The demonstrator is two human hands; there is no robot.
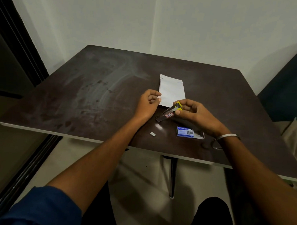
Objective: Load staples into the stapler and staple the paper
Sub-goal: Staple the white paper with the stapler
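yellow and metal, one stapler (170, 112) sits hinged open in the right hand (194, 113), whose fingers pinch its raised top end while its lower tip touches the dark surface (93, 95). left hand (147, 103) rests just beside it, fingers loosely curled, holding nothing visible. one folded white paper (171, 89) lies just behind both hands. one blue staple box (186, 132) lies near the right wrist, which wears one metal bangle (228, 136). one small white scrap (153, 133) lies near the left forearm.
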